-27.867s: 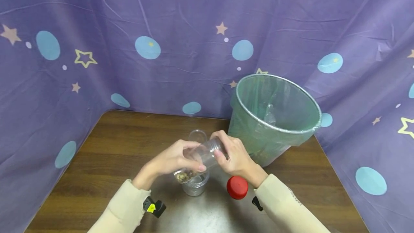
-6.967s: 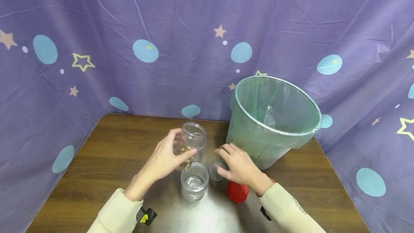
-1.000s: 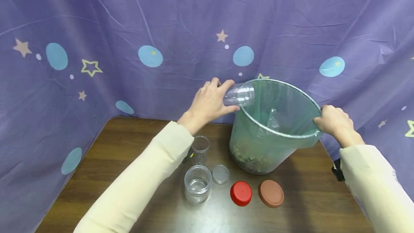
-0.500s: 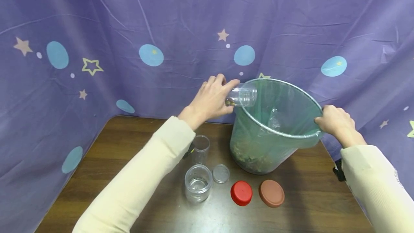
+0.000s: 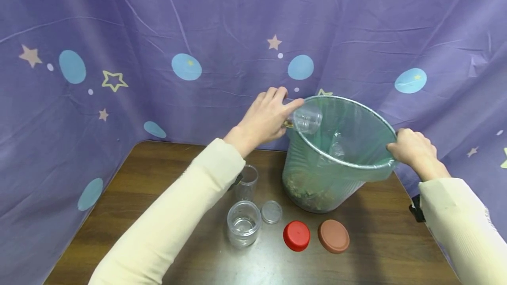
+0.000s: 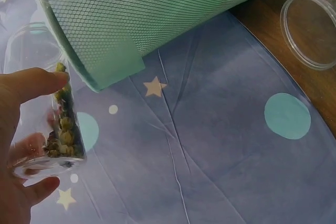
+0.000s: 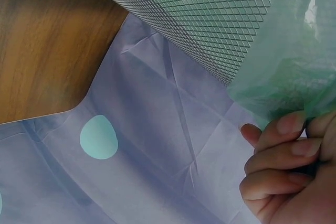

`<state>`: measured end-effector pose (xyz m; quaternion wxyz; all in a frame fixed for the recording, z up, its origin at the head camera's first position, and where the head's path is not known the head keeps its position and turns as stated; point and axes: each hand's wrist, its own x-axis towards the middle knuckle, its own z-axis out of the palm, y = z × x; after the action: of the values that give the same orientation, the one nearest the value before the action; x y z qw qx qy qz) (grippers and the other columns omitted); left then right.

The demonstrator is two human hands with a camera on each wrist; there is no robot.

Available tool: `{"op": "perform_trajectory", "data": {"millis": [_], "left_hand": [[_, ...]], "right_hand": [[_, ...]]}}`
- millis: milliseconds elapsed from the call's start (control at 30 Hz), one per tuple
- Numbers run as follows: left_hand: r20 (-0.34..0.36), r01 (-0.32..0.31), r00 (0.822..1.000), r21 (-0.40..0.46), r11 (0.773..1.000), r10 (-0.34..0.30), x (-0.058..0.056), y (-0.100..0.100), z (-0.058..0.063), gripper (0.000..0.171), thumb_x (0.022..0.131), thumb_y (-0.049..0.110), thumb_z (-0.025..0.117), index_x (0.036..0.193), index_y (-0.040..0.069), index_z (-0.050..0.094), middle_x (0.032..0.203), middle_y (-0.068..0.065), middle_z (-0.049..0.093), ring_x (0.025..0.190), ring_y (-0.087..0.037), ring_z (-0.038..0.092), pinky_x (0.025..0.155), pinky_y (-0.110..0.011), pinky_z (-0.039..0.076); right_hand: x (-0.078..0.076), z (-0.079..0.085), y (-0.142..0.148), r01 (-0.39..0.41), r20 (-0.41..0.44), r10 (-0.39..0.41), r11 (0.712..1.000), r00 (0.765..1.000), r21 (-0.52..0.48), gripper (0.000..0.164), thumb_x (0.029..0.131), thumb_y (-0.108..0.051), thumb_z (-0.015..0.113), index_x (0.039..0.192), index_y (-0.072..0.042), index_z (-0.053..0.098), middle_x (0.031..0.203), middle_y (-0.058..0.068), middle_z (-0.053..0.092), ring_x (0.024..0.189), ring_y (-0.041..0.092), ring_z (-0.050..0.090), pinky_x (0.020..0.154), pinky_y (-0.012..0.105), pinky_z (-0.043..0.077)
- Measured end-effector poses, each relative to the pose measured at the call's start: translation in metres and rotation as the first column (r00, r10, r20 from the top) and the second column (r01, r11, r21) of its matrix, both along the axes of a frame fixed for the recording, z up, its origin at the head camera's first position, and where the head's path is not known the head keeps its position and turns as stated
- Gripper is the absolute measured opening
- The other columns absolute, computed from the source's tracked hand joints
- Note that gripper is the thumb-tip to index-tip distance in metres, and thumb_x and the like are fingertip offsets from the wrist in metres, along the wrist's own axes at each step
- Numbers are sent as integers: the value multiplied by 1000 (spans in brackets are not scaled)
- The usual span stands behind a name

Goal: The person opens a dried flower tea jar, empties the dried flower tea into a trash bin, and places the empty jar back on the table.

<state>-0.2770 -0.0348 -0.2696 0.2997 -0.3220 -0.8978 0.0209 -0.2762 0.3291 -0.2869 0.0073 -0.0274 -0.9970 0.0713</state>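
Observation:
My left hand (image 5: 263,120) holds a clear plastic jar (image 5: 310,118) tipped on its side, its mouth over the left rim of a green mesh wastebasket (image 5: 313,179). Small dried buds (image 6: 65,132), greenish yellow with some darker ones, lie along the jar's lower side in the left wrist view. On the far right of the rim, my right hand (image 5: 413,149) grips the basket's edge and its green plastic liner (image 7: 294,77). Bits of similar plant matter show through the basket's lower wall.
On the wooden table (image 5: 190,254) stand an uncapped round jar (image 5: 243,228) and a taller clear jar (image 5: 246,184), partly behind my left sleeve. A clear lid (image 5: 271,212), a red lid (image 5: 296,235) and a brownish-red lid (image 5: 333,236) lie before the basket.
Over the last second my left hand has moved right, bringing the jar's mouth farther over the rim and tilting it downward. The right hand keeps its grip on the rim.

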Motion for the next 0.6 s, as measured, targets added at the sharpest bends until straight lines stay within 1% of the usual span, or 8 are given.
{"op": "perform_trajectory", "data": {"millis": [100, 233, 367, 533, 600], "left_hand": [[-43, 4, 999, -16, 1000, -5, 0, 2, 0, 58, 81, 25, 74, 135, 25, 53, 117, -16, 58, 101, -32, 58, 82, -41, 54], [-68, 13, 998, -19, 1000, -15, -1, 2, -1, 54, 82, 22, 71, 133, 25, 54, 117, -14, 58, 103, -32, 58, 83, -41, 53], [-80, 35, 996, -11, 999, -36, -1, 4, -1, 49, 84, 18, 68, 132, 25, 55, 121, -14, 58, 107, -32, 58, 86, -42, 53], [-81, 44, 996, -30, 999, -46, 1, 9, 1, 46, 88, 12, 61, 131, 25, 56, 130, -16, 56, 113, -33, 57, 90, -43, 53], [-88, 48, 995, -41, 998, -52, 2, 11, 2, 43, 89, 12, 60, 129, 25, 56, 129, -16, 56, 113, -33, 57, 90, -43, 52]], "right_hand": [[0, 0, 0, 1, 0, -1, 1000, 1000, 1, 28, 85, -23, 52, 92, 4, 56, 95, 34, 59, 85, 55, 57, 56, 53, 45], [-1, -1, 0, 3, -4, -3, 1000, 1000, 3, 28, 84, -23, 53, 91, 4, 57, 95, 34, 59, 85, 55, 57, 56, 53, 45], [-1, -1, 0, 5, -8, -5, 1000, 1000, 4, 27, 83, -22, 53, 90, 3, 57, 94, 34, 59, 84, 54, 58, 55, 53, 45], [-2, -2, 1, 4, -5, -4, 1000, 1000, 3, 27, 82, -22, 52, 91, 3, 57, 95, 34, 59, 85, 55, 57, 55, 53, 45], [-3, -2, 1, 1, -6, -1, 1000, 1000, 4, 28, 82, -22, 52, 91, 4, 57, 96, 34, 59, 86, 56, 57, 55, 53, 45]]}}
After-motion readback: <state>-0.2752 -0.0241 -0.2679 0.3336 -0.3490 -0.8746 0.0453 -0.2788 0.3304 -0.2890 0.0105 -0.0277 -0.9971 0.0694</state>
